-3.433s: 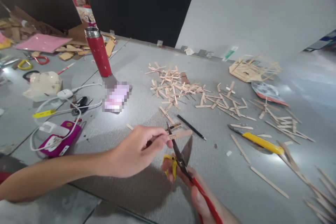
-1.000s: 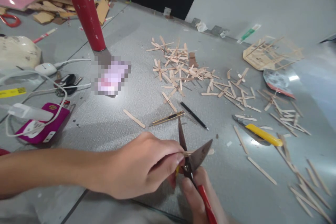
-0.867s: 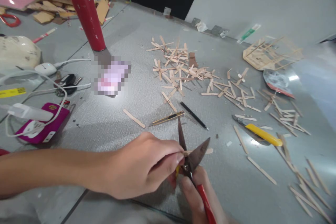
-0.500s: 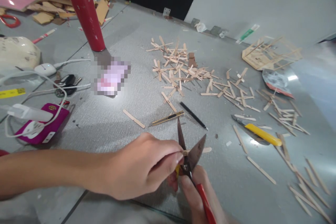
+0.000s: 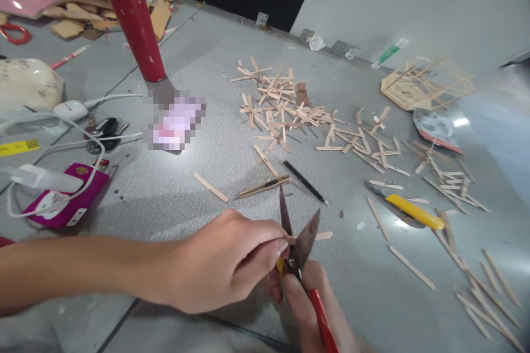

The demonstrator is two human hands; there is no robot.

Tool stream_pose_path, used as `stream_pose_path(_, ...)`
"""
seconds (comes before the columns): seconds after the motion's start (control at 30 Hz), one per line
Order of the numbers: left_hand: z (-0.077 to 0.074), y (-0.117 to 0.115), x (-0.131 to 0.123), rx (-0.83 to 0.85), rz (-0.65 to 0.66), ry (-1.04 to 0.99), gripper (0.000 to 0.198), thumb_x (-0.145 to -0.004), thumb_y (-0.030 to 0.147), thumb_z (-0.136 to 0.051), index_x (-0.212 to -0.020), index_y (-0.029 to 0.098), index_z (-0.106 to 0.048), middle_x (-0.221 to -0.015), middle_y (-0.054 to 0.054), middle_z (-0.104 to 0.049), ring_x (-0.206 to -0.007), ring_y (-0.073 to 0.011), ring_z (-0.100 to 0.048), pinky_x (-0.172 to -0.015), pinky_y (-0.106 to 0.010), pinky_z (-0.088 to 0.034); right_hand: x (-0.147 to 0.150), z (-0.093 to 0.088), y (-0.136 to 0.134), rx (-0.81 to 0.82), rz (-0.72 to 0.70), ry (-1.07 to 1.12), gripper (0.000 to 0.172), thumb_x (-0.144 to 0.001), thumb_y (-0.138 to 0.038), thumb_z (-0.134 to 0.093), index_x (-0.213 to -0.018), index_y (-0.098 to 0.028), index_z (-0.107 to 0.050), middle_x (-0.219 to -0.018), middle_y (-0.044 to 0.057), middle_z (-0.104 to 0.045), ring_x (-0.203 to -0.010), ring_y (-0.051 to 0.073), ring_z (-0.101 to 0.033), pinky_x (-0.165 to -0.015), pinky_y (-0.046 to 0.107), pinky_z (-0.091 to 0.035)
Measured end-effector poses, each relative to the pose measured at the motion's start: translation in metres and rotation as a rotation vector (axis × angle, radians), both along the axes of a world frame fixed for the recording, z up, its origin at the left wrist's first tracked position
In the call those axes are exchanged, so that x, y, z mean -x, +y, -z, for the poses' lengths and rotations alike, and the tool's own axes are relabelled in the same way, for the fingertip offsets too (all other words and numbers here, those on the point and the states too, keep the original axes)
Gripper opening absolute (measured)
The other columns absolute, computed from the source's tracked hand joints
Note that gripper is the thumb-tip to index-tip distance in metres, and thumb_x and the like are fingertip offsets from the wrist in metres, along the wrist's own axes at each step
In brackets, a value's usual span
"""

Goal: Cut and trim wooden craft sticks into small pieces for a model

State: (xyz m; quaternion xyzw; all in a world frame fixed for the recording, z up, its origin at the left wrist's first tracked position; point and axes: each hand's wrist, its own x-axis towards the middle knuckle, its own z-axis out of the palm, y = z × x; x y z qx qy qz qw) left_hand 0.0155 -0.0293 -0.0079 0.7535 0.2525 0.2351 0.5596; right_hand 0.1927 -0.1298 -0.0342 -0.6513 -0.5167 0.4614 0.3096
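My left hand pinches one end of a wooden craft stick between thumb and finger. The stick lies between the parted blades of a pair of scissors, its free end showing past the right blade. Wrapped around the red handles of the scissors is my right hand, at the bottom of the view. Just beyond the blade tips, a gold utility knife and a black pen rest on the grey table. A loose craft stick lies left of the knife.
Many craft stick pieces are heaped across the middle and right. A yellow cutter lies to the right, with a wooden frame model behind. On the left stand a red bottle, a blurred phone, and a purple power bank with cables.
The scissor blades have closed slightly around the stick. My left hand has barely moved, and the things on the table stay in place.
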Motion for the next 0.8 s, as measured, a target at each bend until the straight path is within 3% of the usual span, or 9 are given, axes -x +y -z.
stream_pose_path(0.1,0.000,0.000,0.000,0.008,0.003,-0.013,0.030,-0.102,0.012,-0.043,-0.073,0.019,-0.042,-0.055,0.010,-0.032,-0.047,-0.0063,-0.023,-0.047,-0.019,-0.024,0.002,-0.005,0.003,0.004,-0.016,-0.013,0.055,-0.098,-0.072,-0.037,-0.069,-0.026,-0.042,-0.065,0.000,-0.047,-0.059,0.017,-0.043,-0.057,0.031,-0.041)
stream_pose_path(0.5,-0.001,0.000,0.000,0.007,-0.004,0.016,0.030,-0.103,0.015,-0.042,-0.073,0.020,-0.042,-0.056,0.009,-0.032,-0.047,-0.0064,-0.025,-0.047,-0.020,-0.025,-0.006,0.002,0.007,-0.084,-0.106,-0.051,0.056,-0.100,-0.069,-0.037,-0.078,-0.023,-0.060,-0.065,0.002,-0.056,-0.060,0.018,-0.049,-0.058,0.032,-0.043)
stream_pose_path(0.63,0.000,0.000,-0.001,0.006,-0.043,0.066,0.029,-0.105,0.020,-0.040,-0.079,0.018,-0.052,-0.060,0.007,-0.046,-0.051,-0.0070,-0.037,-0.053,-0.020,-0.033,-0.012,-0.001,0.012,-0.125,-0.196,0.008,0.055,-0.102,-0.065,-0.038,-0.081,-0.022,-0.065,-0.074,0.006,-0.063,-0.070,0.021,-0.059,-0.066,0.033,-0.050)
stream_pose_path(0.8,0.002,-0.003,0.000,0.074,-0.060,0.051,0.034,-0.108,0.029,-0.034,-0.090,0.017,-0.060,-0.073,-0.001,-0.068,-0.062,-0.0109,-0.060,-0.065,-0.022,-0.046,-0.017,-0.001,0.015,-0.131,-0.289,0.150,0.059,-0.099,-0.070,-0.039,-0.107,-0.022,-0.072,-0.092,0.009,-0.070,-0.088,0.028,-0.067,-0.080,0.038,-0.057)
